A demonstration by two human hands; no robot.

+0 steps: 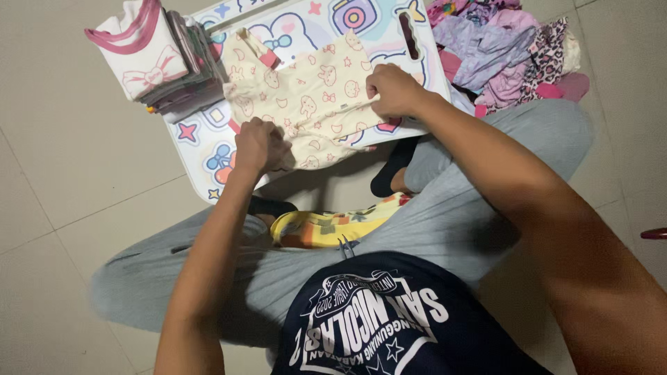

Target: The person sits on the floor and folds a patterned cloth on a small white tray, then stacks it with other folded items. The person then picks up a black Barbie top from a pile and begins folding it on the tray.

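1. The person is sitting cross-legged on the tiled floor (62, 173), and both bare forearms are reaching forward from the bottom of the view toward a small white folding board (201, 156) printed with cartoon stars and bows.
2. The left hand (260, 146) is stretching out on a nearly straight arm, knuckles up, at the near corner of the board.
3. That left hand is curling shut, pinching the near lower edge of a cream printed garment (306, 94), with the fingers tucked under the cloth.
4. The right hand (394, 90) is coming in on a bent arm from the right, wrist turned inward.
5. Its fingers are closing down on the garment's right edge, pressing and gripping the cloth against the board.
6. The cream garment is lying flat on the board between the two hands, its long axis running from the near left corner up toward the far right; a pink-trimmed part is pointing to the far left.
7. A stack of folded clothes (156, 59) is sitting on the far left end of the board, just beside the garment.
8. A loose pile of pink and purple clothes (507, 48) is lying on the floor to the right of the board.
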